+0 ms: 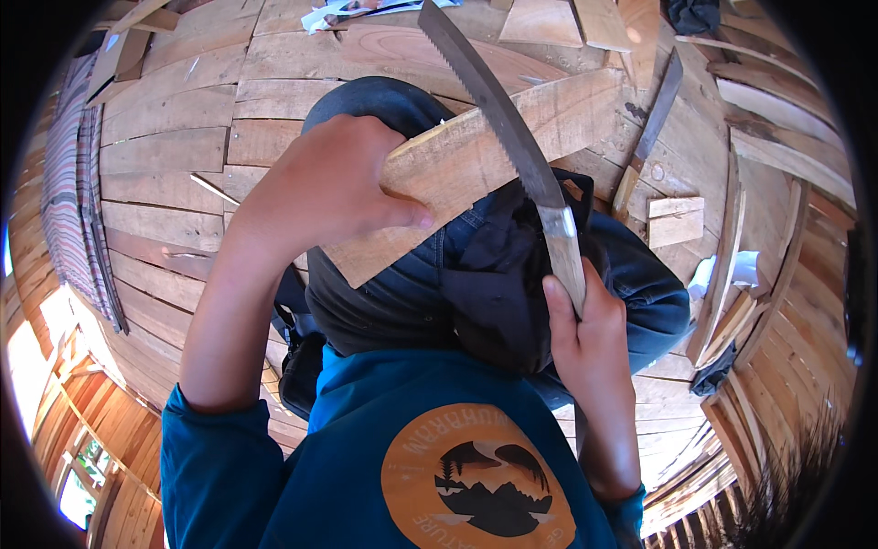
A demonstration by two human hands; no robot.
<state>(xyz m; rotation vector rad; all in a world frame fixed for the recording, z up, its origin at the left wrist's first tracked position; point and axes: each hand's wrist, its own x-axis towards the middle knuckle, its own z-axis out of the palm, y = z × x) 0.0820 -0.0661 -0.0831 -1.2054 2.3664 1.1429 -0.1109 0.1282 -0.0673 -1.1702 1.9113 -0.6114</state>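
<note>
My left hand grips the near end of a flat wooden board, thumb on its upper face and the other fingers hidden past its edge. The board slants over my legs, its far end pointing to the upper right. In my right hand is the wooden handle of a hand saw. Its curved, toothed blade rises up and to the left, passing in front of the board in this view. Whether the teeth touch the wood I cannot tell.
On the plank floor to the right lie a machete and a small wood block. Wood offcuts lie at the far side. A striped cloth hangs at the left. Long boards lean at the right.
</note>
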